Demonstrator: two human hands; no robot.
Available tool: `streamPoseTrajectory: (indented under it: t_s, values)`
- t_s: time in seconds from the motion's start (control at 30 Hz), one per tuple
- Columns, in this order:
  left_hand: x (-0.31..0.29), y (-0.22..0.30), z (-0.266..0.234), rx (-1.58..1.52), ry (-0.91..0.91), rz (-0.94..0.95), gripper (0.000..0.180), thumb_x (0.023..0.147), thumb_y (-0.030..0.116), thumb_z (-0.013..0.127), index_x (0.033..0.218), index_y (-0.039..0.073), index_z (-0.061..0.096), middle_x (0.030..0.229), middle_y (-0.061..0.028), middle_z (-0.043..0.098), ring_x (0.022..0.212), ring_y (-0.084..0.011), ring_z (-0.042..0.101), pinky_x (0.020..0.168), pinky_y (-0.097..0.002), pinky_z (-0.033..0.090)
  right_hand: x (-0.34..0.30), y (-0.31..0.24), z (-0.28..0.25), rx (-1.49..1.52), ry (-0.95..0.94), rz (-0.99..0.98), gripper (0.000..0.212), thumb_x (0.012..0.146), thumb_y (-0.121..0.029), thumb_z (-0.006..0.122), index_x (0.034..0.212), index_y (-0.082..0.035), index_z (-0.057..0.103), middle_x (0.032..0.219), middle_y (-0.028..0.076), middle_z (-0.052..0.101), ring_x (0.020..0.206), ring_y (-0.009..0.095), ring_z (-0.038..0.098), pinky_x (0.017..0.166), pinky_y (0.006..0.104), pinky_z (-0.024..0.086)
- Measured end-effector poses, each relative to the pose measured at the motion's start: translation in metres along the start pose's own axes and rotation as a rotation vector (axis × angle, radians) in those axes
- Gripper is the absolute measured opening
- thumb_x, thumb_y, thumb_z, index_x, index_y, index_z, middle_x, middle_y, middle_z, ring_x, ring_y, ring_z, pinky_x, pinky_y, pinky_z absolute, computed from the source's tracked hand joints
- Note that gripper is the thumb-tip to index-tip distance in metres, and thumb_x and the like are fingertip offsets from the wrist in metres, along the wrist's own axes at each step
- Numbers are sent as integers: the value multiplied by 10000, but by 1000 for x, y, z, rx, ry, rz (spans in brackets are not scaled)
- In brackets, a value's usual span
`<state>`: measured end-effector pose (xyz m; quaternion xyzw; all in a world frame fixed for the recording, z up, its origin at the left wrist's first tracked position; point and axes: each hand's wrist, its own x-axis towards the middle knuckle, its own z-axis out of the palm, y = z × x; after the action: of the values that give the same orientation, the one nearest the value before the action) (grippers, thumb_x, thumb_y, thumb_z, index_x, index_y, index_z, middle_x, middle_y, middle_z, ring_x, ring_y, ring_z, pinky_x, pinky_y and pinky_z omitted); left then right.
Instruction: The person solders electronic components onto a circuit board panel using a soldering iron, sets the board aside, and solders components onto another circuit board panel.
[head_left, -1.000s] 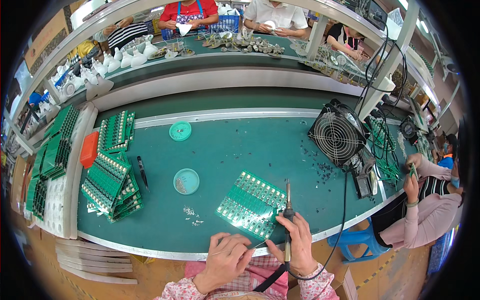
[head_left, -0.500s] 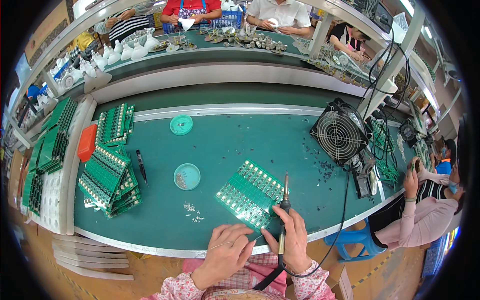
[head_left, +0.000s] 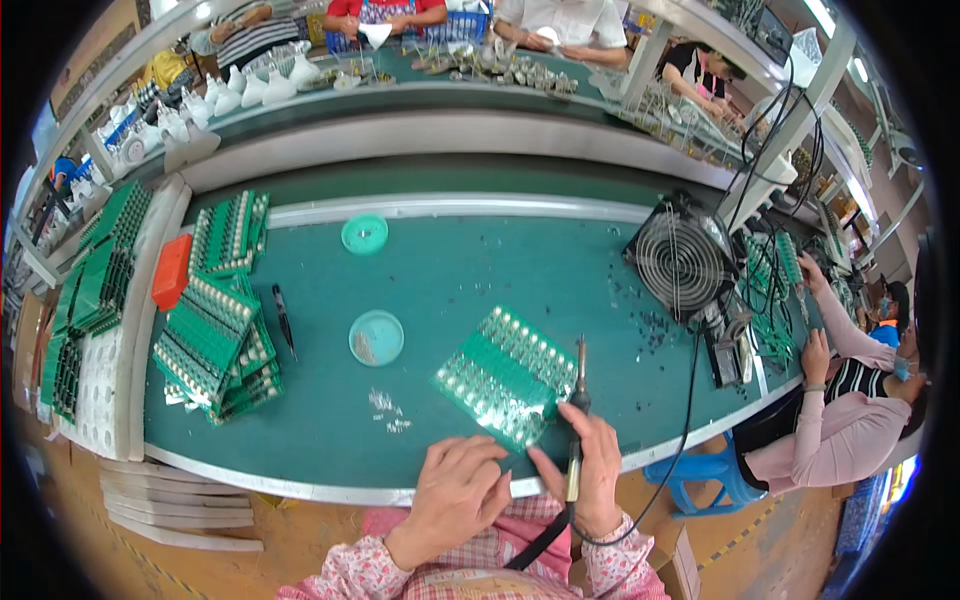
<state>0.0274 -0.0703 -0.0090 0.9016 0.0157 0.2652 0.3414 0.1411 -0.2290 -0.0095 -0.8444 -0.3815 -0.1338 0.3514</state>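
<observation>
My right hand [head_left: 592, 470] is closed around a soldering iron [head_left: 573, 470], its metal tip pointing up and away from me beside the board's right corner. My right fingertips are at the near right edge of a green circuit board panel [head_left: 495, 380], which lies slantwise on the bench with rows of small pale parts. My left hand [head_left: 455, 505] sits at the board's near corner, fingers curled and thumb pinched on a thin solder wire, only faintly visible now. The iron's black cable loops off to the right.
Stacked circuit boards [head_left: 205, 340], a red box [head_left: 172, 272] and black tweezers [head_left: 285, 322] lie left. Two green dishes [head_left: 377, 338] [head_left: 365, 234] stand mid-bench, near small pale parts [head_left: 385, 410]. A black fan [head_left: 682, 262] and scattered black bits [head_left: 655, 335] are right. A co-worker [head_left: 830, 400] sits at right.
The whole view has shifted slightly. The iron's tip sits a little farther right of the board. The co-worker on the right has reached a hand forward; my left hand keeps its pinch.
</observation>
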Motion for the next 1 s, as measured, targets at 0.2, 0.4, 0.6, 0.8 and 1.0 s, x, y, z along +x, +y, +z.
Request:
streamPoseTrajectory:
  t_s: [0.2,0.4,0.6,0.8,1.0]
  values:
    - [5,4,-1,21,42,-46,141,798,38,709,763,47,572,1016,-74,691,999,-283,660,894,-440,448,-11,1,-15,307,167,187,407,790,60,752,1169,-19,627,874,111,701,773,201,692,695,299,540]
    - [4,7,7,16,74,-98,143,807,20,696,765,38,560,1028,-86,693,980,-297,659,886,-436,447,-30,-1,-37,442,171,276,150,915,-74,665,1052,-19,639,682,76,689,603,171,693,580,280,520]
    - [-1,6,9,30,111,-86,143,803,19,699,767,31,561,1080,-100,683,987,-293,656,879,-431,445,-33,-7,-40,325,68,3,152,825,-19,693,965,-38,637,638,53,664,513,183,636,528,297,510]
    - [0,6,12,76,75,-100,147,793,28,709,771,37,564,1100,-89,671,1020,-282,645,890,-432,432,-20,-10,-39,321,-7,-187,193,783,9,724,943,-24,622,680,57,673,506,191,627,475,307,497]
    - [1,5,13,87,70,-99,143,798,46,711,786,43,568,1102,-76,659,1037,-274,632,887,-437,424,-19,-11,-34,302,-23,-218,208,778,4,729,952,-27,619,693,55,678,498,184,619,464,306,494]
